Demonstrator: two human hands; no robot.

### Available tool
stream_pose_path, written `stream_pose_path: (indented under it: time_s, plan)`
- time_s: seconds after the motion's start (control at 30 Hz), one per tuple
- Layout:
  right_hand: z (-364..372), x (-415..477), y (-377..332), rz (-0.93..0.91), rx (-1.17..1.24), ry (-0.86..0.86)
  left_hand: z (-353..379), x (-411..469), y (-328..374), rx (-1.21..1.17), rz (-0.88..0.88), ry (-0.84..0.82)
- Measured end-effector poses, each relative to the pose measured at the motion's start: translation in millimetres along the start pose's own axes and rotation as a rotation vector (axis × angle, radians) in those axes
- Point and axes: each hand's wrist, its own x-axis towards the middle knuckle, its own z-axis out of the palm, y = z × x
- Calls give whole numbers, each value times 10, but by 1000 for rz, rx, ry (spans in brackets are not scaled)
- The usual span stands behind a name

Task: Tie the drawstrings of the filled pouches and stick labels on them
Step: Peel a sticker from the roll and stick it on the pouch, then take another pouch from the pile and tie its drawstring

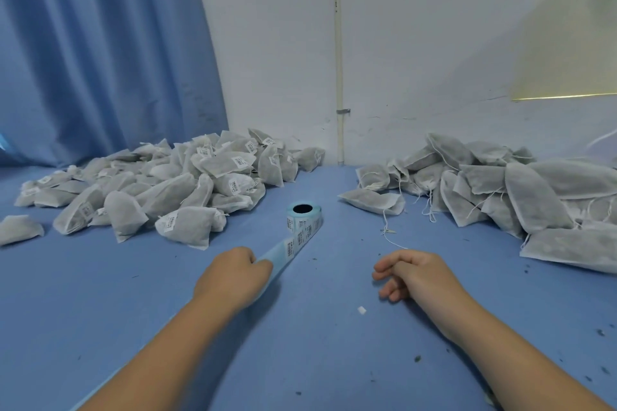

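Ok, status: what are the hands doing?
Left hand grips label strip off the roll. Right hand loose, empty. Unlabelled pouches wait right. Nothing in the way.

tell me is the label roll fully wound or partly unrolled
Partly unrolled: a strip of blue backing with labels trails from the label roll to the left hand, which grips it.

Two hands are in shot, the left hand [233, 277] and the right hand [414, 274], over one blue table [317, 360]. One roll [303, 215] of labels stands between two heaps of pouches. The left heap [173, 190] holds several dozen, and the right heap [500, 190] shows some two dozen; neither can be counted exactly. One lone pouch [20, 228] lies apart at far left. One strip [283, 252] trails from the roll. One white scrap [362, 310] lies on the table. Behind are one curtain [100, 43] and one pipe [339, 60].
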Motion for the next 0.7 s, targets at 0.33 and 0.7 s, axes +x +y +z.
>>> stream_pose_path:
  time_s: [0.33, 0.7]
  plan:
    - [17, -26, -5, -16, -25, -9, -321, -26, -128, 342, -9, -112]
    - [27, -27, -12, -18, -40, -18, -284, -91, 247, 477, 189, 134]
